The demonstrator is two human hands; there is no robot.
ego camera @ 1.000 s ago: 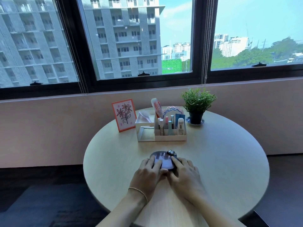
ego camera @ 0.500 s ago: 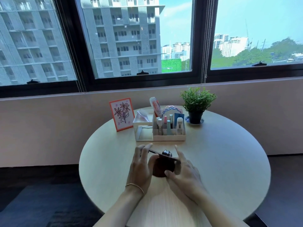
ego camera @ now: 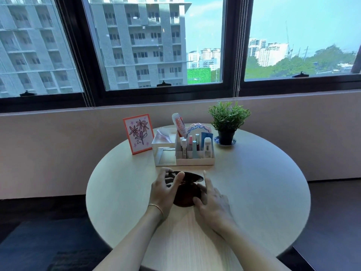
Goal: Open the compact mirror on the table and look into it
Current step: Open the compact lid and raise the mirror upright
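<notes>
A dark round compact mirror [ego camera: 186,194] sits partly open near the middle of the round pale wood table [ego camera: 254,192]. Its lid is raised, seen edge-on as a thin dark oval above the base. My left hand [ego camera: 166,190] grips the lid's left rim with thumb and fingers. My right hand [ego camera: 211,200] holds the base at its right side, index finger pointing up beside the lid. The mirror glass itself is hidden from this angle.
Behind the mirror stands a white organiser [ego camera: 183,151] with cosmetics, a comb and tissues. A framed flower card [ego camera: 138,133] stands at its left, a small potted plant [ego camera: 227,122] at its right. A wall and large windows lie beyond the table.
The compact went from closed flat under both hands to open. The lid has swung up further since half a second ago, with my left hand lifting it.
</notes>
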